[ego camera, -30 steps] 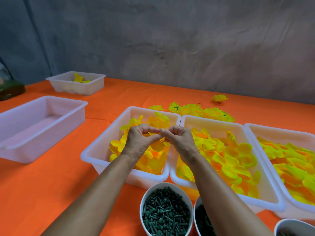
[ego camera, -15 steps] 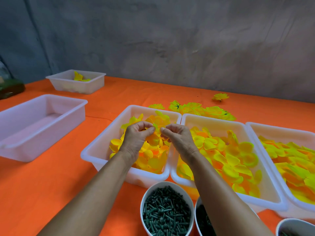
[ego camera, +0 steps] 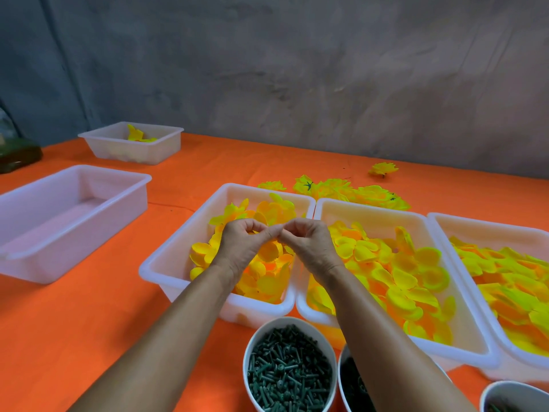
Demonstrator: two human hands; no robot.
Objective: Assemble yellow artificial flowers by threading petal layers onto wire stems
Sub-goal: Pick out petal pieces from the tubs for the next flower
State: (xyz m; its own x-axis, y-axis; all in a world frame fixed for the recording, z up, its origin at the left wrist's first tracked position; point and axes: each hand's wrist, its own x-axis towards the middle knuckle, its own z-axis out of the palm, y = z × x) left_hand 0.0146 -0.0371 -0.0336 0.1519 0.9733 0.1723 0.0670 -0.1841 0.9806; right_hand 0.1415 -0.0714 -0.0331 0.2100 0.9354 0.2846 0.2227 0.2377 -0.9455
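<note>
My left hand (ego camera: 242,243) and my right hand (ego camera: 309,243) meet fingertip to fingertip above the left white tray (ego camera: 178,248) of yellow-orange petal layers (ego camera: 267,278). Both have curled fingers and pinch a small flower piece between thumbs and forefingers; the fingers hide most of it. A middle tray (ego camera: 371,208) and a right tray (ego camera: 475,226) hold more yellow petals. A white bowl (ego camera: 249,346) of dark green stem pegs (ego camera: 288,376) stands in front, between my forearms.
Finished yellow flowers (ego camera: 356,191) lie behind the trays, one lone flower (ego camera: 383,168) farther back. An empty white tray (ego camera: 74,173) stands at left, a small tray (ego camera: 133,156) with a few petals beyond it. Two more bowls (ego camera: 344,370), (ego camera: 505,389) stand at the front right.
My hands parted slightly half a second ago, showing a small green bit between the fingertips, then came back together fingertip to fingertip over the left tray.
</note>
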